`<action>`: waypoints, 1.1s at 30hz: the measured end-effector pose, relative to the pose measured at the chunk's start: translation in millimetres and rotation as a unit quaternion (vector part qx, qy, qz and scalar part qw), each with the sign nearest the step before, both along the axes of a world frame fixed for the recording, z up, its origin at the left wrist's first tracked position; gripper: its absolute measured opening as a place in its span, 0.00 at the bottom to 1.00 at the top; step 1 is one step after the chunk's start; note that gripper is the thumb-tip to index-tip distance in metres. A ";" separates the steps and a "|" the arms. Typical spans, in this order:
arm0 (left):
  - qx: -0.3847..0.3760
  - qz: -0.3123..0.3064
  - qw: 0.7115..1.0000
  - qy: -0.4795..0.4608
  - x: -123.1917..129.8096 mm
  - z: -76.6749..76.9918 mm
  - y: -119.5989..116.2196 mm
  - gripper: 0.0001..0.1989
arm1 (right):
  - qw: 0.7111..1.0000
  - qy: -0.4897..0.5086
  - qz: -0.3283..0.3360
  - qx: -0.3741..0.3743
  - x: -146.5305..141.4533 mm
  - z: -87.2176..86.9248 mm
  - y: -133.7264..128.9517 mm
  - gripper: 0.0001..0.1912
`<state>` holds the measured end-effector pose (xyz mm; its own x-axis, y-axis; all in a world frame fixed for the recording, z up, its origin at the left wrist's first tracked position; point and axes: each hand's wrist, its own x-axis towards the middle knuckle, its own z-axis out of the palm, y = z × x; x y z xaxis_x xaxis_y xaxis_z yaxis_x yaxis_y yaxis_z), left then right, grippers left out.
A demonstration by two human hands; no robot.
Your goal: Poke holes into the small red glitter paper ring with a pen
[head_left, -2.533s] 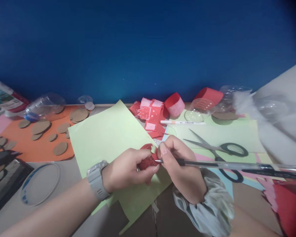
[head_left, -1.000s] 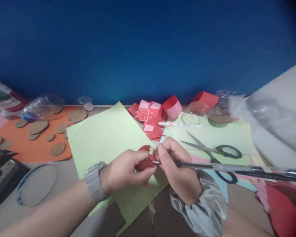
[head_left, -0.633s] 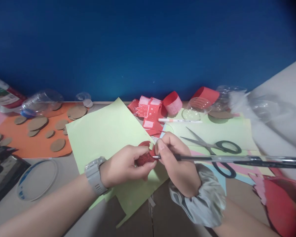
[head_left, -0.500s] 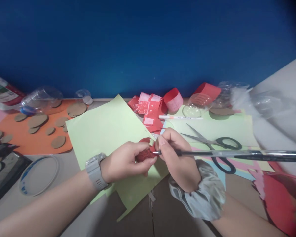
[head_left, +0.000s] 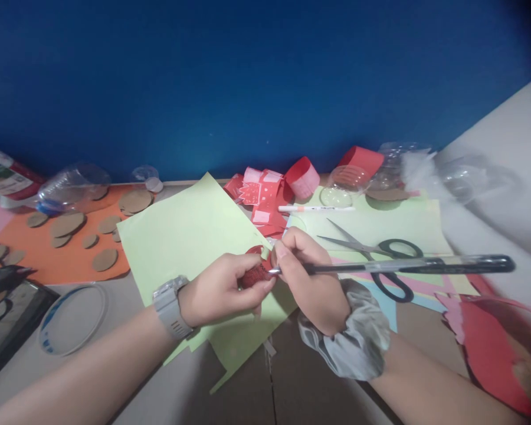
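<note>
My left hand (head_left: 225, 287), with a grey watch at the wrist, pinches a small red piece (head_left: 253, 275) that bears dark marks. My right hand (head_left: 307, 271) is closed around a black pen (head_left: 402, 265), its tip at the right edge of the red piece. A grey scrunchie circles my right wrist. Beneath both hands lies a light green sheet (head_left: 190, 230) with a cut lower edge. Black-handled scissors (head_left: 371, 254) rest partly open to the right, behind the pen.
Cardboard discs (head_left: 68, 224) lie on orange paper (head_left: 26, 260) at the left, near a clear bottle (head_left: 71, 189). Red paper pieces (head_left: 303, 177) and a white marker (head_left: 316, 208) are behind my hands. A roll of tape (head_left: 73, 319) sits front left.
The view has shifted slightly, so the objects on the right appear further left. The pen's rear end has swung up and left a little. Both hands keep their holds.
</note>
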<state>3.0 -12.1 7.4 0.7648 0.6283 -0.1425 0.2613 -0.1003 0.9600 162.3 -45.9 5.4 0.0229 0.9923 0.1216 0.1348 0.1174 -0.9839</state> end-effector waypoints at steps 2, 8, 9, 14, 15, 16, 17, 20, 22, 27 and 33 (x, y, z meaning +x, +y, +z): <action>-0.004 0.000 1.000 -0.003 0.0 -0.2 0.1 0.10 | 1.000 0.015 0.007 -0.008 0.0 -0.5 0.0 0.15; -0.008 -0.001 1.000 -0.011 0.5 0.0 0.6 0.10 | 1.000 0.000 -0.002 -0.010 0.1 0.5 -0.1 0.15; -0.007 -0.001 1.000 -0.010 0.4 -0.1 0.4 0.10 | 1.000 -0.006 -0.002 -0.008 0.2 0.8 -0.3 0.15; -0.008 -0.002 1.000 -0.009 -0.2 -0.7 -0.9 0.11 | 1.000 -0.008 -0.008 -0.014 -0.2 0.9 -0.7 0.15; -0.010 -0.004 1.000 -0.009 -0.1 -0.7 -1.0 0.10 | 1.000 -0.002 -0.008 -0.020 -0.4 0.6 -0.7 0.15; -0.014 -0.002 1.000 -0.011 0.1 -0.6 -0.9 0.10 | 1.000 0.005 -0.007 -0.025 -0.4 0.3 -0.7 0.15; -0.017 -0.002 1.000 -0.012 0.3 -0.4 -0.8 0.10 | 1.000 0.011 -0.005 -0.029 -0.4 0.1 -0.8 0.15; -0.020 -0.004 1.000 -0.014 0.7 0.3 -0.1 0.10 | 0.999 0.018 -0.003 -0.030 -0.1 -0.4 -0.9 0.15; -0.019 -0.006 1.000 -0.014 0.6 0.7 0.3 0.09 | 1.000 0.013 -0.006 -0.028 0.2 -0.5 -1.0 0.15; -0.026 -0.007 1.000 -0.011 -0.2 0.6 -0.5 0.09 | 1.000 0.016 0.000 -0.027 0.2 -0.2 -0.7 0.15; -0.022 -0.006 1.000 -0.007 0.3 -0.2 -0.5 0.09 | 1.000 0.013 -0.007 -0.022 -0.4 0.4 -0.7 0.15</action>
<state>3.2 -12.5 7.2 0.7743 0.6126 -0.1586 0.2460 -0.0605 0.9674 161.9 -46.6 5.8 0.0393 0.9963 0.0764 0.1097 0.0717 -0.9914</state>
